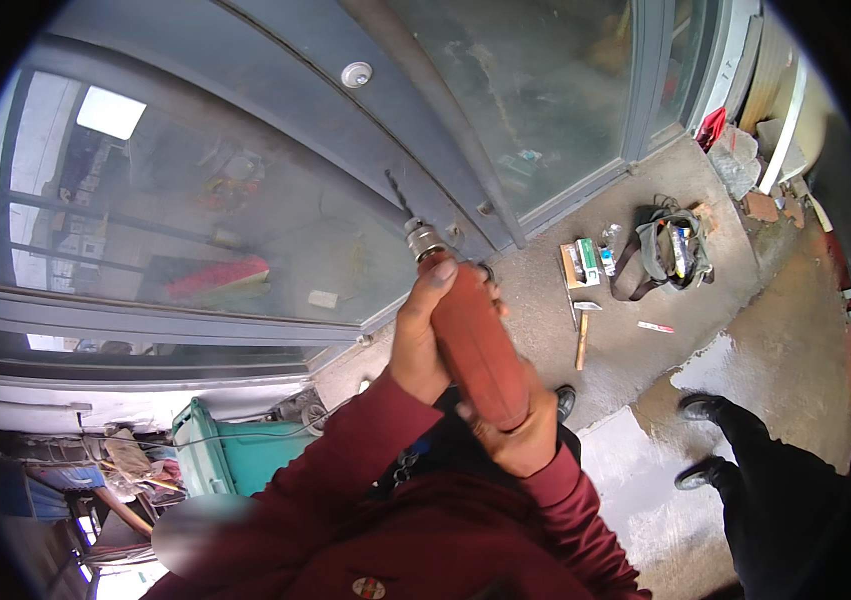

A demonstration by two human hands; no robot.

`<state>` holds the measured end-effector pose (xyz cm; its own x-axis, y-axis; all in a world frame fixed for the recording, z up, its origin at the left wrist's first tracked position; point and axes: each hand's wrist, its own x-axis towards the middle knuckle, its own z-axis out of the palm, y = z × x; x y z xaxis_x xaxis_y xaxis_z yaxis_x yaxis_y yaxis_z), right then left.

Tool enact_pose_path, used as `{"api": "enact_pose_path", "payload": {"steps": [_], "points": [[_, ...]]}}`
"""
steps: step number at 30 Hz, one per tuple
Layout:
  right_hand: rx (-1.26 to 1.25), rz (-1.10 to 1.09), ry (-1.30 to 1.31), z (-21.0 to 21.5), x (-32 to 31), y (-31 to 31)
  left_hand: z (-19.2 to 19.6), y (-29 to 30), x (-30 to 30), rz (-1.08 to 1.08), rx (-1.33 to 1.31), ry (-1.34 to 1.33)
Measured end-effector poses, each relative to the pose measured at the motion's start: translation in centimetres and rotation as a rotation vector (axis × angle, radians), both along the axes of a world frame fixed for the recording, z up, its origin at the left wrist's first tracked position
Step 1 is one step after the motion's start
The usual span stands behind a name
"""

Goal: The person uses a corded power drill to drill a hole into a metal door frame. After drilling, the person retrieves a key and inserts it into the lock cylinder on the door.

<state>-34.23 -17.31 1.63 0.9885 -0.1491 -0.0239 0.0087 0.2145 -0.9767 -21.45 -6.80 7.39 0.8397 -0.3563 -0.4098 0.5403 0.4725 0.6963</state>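
A red power drill (480, 345) is held out in front of me with both hands. My left hand (419, 340) wraps round its body just behind the metal chuck (423, 239), thumb on top. At the drill's rear end my right hand (525, 440) is closed round it; the fingers underneath are partly hidden. A dark twist bit (396, 190) sticks out of the chuck toward the grey metal door frame (315, 100). Whether the tip touches the frame, I cannot tell. A round lock cylinder (356, 75) sits farther along that frame.
On the concrete step lie an open tool bag (645, 262), small boxes (581, 263), a wooden-handled hammer (582, 335) and a red-and-white strip (656, 327). Someone in black trousers (760, 440) stands at right. A green bin (255, 460) is at lower left, rubble (735, 160) at far right.
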Motion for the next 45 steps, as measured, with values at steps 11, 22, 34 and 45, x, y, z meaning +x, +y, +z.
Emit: {"api": "enact_pose_path", "payload": {"steps": [11, 22, 34, 45], "points": [[0.188, 0.006, 0.082, -5.6, -0.7, 2.8, -4.5, 1.7, -0.5, -0.079, 0.247, 0.006], [0.097, 0.012, 0.043, -2.6, 1.7, 1.6, -1.0, 0.4, 1.8, -0.067, 0.211, -0.021], [-0.244, -0.015, -0.047, 3.5, 6.9, 0.8, 3.0, 0.4, 6.8, -0.031, 0.048, -0.067], [-0.388, 0.007, 0.051, 4.8, 9.5, 0.4, 4.1, -0.1, 10.4, -0.043, 0.004, -0.041]]}}
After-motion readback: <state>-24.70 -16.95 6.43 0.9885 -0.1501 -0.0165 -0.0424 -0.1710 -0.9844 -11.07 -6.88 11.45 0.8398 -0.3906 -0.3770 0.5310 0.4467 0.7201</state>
